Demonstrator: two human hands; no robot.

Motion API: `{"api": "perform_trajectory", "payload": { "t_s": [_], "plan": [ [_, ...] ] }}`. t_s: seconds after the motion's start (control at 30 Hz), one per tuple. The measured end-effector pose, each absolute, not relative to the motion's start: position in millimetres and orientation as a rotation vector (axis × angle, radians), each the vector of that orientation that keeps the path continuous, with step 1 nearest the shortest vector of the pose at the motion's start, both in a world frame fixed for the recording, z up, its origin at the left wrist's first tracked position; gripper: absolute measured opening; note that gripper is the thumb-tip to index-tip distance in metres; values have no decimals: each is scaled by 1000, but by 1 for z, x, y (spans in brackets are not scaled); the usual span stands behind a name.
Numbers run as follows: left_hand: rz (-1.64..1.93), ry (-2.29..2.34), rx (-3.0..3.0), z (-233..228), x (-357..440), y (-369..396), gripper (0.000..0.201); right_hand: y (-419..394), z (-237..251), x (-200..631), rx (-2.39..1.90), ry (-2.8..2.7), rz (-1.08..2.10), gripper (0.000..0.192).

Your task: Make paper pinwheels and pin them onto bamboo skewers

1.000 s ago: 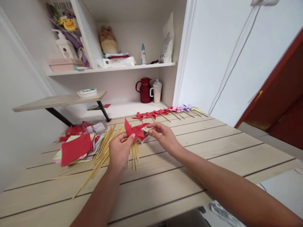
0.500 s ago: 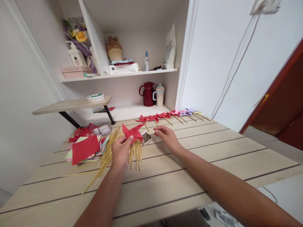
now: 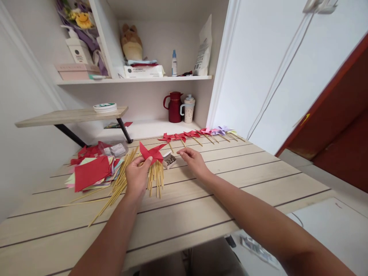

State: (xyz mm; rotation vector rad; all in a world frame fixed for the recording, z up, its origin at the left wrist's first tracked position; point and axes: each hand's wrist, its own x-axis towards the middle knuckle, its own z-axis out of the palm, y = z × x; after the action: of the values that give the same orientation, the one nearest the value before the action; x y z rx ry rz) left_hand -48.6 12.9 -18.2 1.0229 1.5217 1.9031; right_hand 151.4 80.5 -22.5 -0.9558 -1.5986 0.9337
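A red paper pinwheel (image 3: 151, 152) is held up in the left hand (image 3: 135, 178), pinched at its lower left edge between the thumb and the fingers, just above a loose bundle of thin wooden sticks (image 3: 155, 177) that lies on the table (image 3: 218, 191). The pinwheel is lifted off the tabletop, its points spread outward. The right hand (image 3: 193, 162) is held low over the table to the right of the pinwheel, palm down, with the fingers lightly curled and the fingertips drawn together near a small open box of pins (image 3: 169, 160); whether anything is gripped between those fingertips cannot be told. The box is set between the two hands, just beside the pinwheel's right edge.

More sticks (image 3: 115, 189) are scattered to the left of the left hand — some fanned out toward the near edge of the table. Further left, a heap of coloured paper squares (image 3: 92, 172) is piled, red on top, with a clear plastic packet (image 3: 116, 150) resting against its far side.

Along the far edge of the table a row of finished pinwheels (image 3: 198, 134) on sticks is laid out — red ones to the left, pink, purple and pale yellow to the right. Behind them, in a recess, a dark red jug (image 3: 174, 107) and a speckled mug (image 3: 189, 109) are stood side by side. A shelf (image 3: 135, 79) above is loaded with a soft toy, a pack of wipes, a small bottle and a white bag.
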Motion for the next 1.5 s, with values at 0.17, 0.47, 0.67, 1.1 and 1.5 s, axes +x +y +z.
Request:
{"api": "perform_trajectory", "payload": {
  "t_s": [0.17, 0.47, 0.67, 1.1, 1.5],
  "plan": [
    [1980, 1498, 1029, -16, -47, 12, 26, 83, -34, 147, -985, -1772, 785, 21],
    [2101, 1533, 883, -9, -47, 8, 18, 90, -47, 139, -951, -1974, 422, 34],
    [2100, 1539, 814, -12, -50, 12, 20, 96, -48, 143, -1069, -2175, 403, 48],
    [2112, 1510, 822, -20, -53, 16, 22, 99, -45, 147, -1113, -2091, 369, 55],
    [2086, 1500, 805, -21, -52, 17, 23, 92, -38, 139, -1188, -2227, 310, 12]
  ]
}}
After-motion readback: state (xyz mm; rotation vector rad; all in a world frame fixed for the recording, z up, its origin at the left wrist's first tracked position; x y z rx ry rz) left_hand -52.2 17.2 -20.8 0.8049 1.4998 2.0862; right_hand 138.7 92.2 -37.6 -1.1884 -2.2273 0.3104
